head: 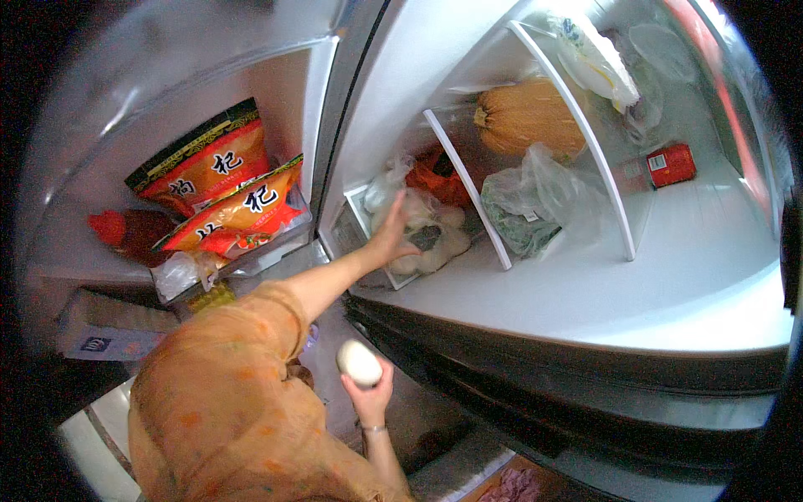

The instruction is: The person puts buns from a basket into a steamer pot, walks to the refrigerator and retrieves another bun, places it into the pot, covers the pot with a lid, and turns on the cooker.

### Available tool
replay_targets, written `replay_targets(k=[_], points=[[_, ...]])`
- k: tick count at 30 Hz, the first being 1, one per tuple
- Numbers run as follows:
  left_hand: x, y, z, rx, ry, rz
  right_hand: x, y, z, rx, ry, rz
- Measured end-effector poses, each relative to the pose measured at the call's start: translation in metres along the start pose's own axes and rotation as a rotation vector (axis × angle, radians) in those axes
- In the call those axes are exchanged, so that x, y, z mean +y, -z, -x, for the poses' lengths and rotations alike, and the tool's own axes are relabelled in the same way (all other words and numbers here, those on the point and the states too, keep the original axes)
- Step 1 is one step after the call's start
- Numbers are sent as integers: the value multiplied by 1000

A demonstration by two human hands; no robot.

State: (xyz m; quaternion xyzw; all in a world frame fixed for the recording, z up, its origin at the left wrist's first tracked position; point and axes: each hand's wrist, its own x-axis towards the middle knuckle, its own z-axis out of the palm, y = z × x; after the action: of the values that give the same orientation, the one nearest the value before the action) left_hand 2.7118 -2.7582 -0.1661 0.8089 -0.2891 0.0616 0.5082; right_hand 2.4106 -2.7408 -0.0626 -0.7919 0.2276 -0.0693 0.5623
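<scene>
My left hand reaches into the open refrigerator, fingers apart, at a clear plastic bag of pale rounded items. Whether it touches the bag is unclear. My right hand, with a band at the wrist, grips a smooth white oval item, egg-like in shape, outside the refrigerator. Beside the pale items lies a red-orange bag. A ribbed orange-tan squash and a plastic bag of greens rest on neighbouring shelves. Farther along are a red box or can and a white plastic package.
White-edged shelves divide the refrigerator. The open door on the left holds printed orange pouches, a red-capped bottle and a knotted plastic bag. A carton stands below the door. The refrigerator's lower edge curves past my right hand.
</scene>
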Motion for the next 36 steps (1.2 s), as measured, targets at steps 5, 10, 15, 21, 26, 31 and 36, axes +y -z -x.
replay_targets(k=[5,10,15,21,26,31,36], points=[[-2,-64,-53,-229,-88,-238,41,23,72,113,-243,22],[-39,-121,-54,-818,147,-468,59,31,113,167,-425,213],[-80,-122,-57,-844,191,-355,48,29,132,233,-469,96],[-54,-81,-63,-725,97,-228,47,23,140,372,-513,-22],[-34,-17,-45,-738,217,-423,52,24,141,387,-529,-156],[10,33,-5,-90,124,-126,36,28,139,348,-518,49],[0,53,44,89,158,-11,31,17,141,414,-555,-148]])
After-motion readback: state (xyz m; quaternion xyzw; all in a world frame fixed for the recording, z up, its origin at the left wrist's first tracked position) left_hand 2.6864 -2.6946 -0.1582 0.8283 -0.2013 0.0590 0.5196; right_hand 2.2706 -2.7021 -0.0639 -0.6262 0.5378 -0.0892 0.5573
